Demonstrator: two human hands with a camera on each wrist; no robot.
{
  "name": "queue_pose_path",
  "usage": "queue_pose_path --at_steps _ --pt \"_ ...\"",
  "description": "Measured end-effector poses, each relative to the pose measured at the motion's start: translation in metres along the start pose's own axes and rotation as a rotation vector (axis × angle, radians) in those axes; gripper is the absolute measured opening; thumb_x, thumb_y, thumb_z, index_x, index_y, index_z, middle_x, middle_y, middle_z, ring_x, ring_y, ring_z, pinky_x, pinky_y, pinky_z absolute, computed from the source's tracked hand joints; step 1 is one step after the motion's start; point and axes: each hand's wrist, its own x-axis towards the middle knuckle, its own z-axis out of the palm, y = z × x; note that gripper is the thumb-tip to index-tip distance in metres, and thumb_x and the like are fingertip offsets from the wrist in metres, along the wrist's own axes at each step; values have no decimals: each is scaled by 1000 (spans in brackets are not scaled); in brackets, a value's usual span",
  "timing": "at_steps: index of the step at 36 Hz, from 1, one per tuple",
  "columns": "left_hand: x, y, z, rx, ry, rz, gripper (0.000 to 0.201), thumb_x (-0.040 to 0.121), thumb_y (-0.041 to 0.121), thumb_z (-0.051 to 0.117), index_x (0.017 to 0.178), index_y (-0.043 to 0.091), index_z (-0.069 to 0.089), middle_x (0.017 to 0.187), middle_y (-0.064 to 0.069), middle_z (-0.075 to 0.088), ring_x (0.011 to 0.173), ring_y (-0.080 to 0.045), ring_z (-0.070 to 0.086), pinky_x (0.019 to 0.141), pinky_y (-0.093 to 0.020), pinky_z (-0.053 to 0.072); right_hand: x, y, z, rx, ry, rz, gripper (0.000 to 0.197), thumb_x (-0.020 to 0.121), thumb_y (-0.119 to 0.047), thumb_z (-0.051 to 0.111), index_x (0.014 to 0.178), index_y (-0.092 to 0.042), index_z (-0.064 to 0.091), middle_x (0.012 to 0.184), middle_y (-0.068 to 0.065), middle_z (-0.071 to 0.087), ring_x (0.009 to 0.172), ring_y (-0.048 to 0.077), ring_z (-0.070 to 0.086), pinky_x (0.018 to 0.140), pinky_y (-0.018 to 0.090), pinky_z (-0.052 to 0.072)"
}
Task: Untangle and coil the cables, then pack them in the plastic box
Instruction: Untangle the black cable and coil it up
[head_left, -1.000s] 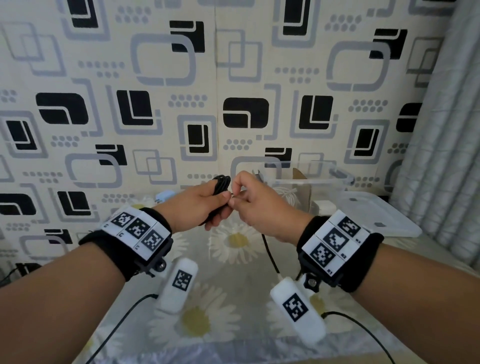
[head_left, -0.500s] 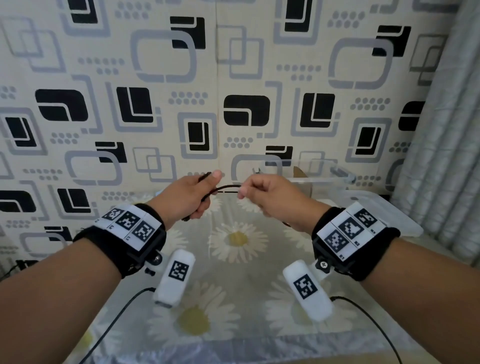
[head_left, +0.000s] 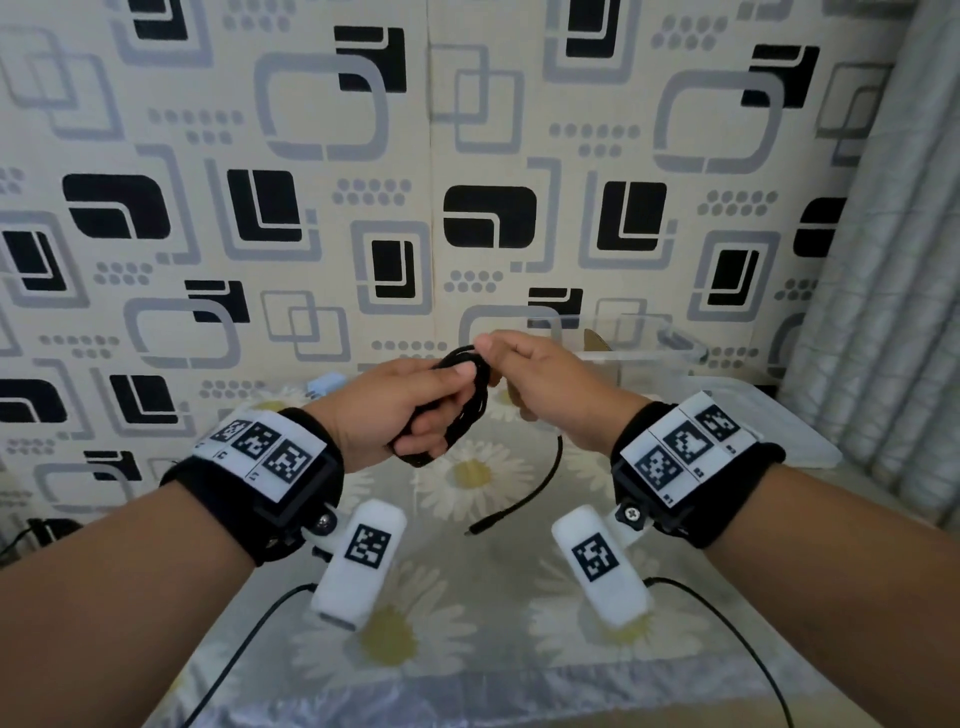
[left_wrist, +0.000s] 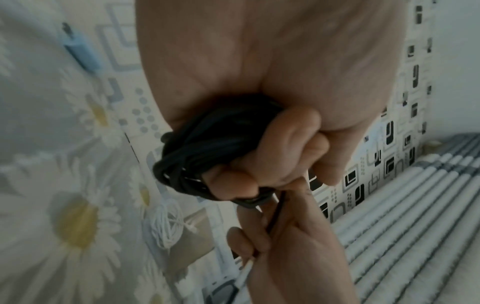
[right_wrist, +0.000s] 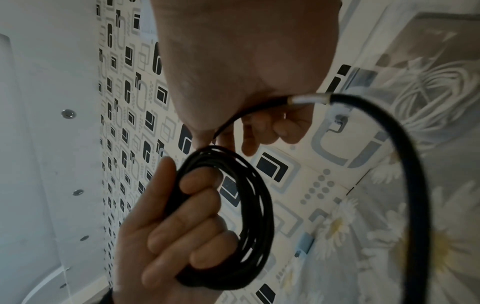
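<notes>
Left hand (head_left: 395, 410) grips the coiled black cable (head_left: 462, 410) mid-air above the table (head_left: 467, 597); right hand (head_left: 545, 384) pinches its loose tail. Light, floppy, springy — likely unwinds unless pinched across all loops. Plastic box (head_left: 649, 353) sits behind.

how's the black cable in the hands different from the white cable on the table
The black cable is up in the air, gripped by the left hand and pinched by the right hand; the white cable lies on the table, untouched. The black one trails a loose end; the white shows none. Both are coiled.
</notes>
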Motion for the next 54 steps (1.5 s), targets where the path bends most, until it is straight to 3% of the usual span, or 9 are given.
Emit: queue_pose_path --at_steps 4,11,21,27,34,39,44,50,54 --pt "2 1 4 -224 -44 24 32 89 42 53 77 12 47 40 7 32 28 -5 27 49 -22 43 -5 -1 6 103 -9 18 33 100 -51 34 85 -35 60 63 1 49 51 10 34 52 26 31" --pt "4 6 13 -443 -11 51 31 91 41 42 74 15 46 39 10 31 28 -2 29 48 -20 42 -1 -2 16 82 120 -143 28 100 -38 43 85 -21 58 65 -14 62 62 5 57 56 15 42" --pt "16 -6 6 -181 336 46 35 98 43 48 103 12 61 66 2 54 61 -13 58 68 -27 49 16 16 19 -89 356 -46 39 99 -49 40 79 -18 52 67 2 57 67 19 55 73 39 47" --pt "35 -22 2 27 596 104 45 101 48 37 102 12 65 61 6 49 53 -8 50 65 -27 38 32 22 29 -107 414 11 49 99 -50 38 90 -6 58 75 8 59 71 23 57 71 40 48" --pt "55 -34 -25 -74 709 113 40 103 40 40 85 11 62 57 6 40 49 -7 34 57 -24 29 51 28 27 132 245 154 51 94 -59 45 93 -10 58 66 -1 46 48 10 37 48 23 33" --pt "68 -39 -53 -217 797 96 37 103 37 42 81 13 60 74 -1 44 50 -8 33 57 -24 28 60 45 7 119 168 228 24 98 -28 54 101 -6 64 84 4 60 54 11 45 56 25 44" --pt "79 -48 -74 -368 802 40 39 102 39 43 82 11 61 54 7 36 44 -6 31 45 -17 32 66 58 -6 25 161 248 26 100 -32 50 93 -15 68 86 -13 59 78 2 51 71 24 41" --pt "94 -64 -83 -445 745 37 38 103 36 44 81 10 61 62 4 33 46 -7 27 53 -21 24 73 80 -1 61 198 240 20 96 -32 57 84 -21 70 55 -8 45 51 11 38 58 30 35" --pt "96 -79 -89 -466 598 13 40 103 37 42 83 8 62 65 2 25 46 -7 23 57 -23 19 71 93 2 21 363 133 12 93 -25 61 86 -27 71 54 -7 58 47 7 53 60 28 45"
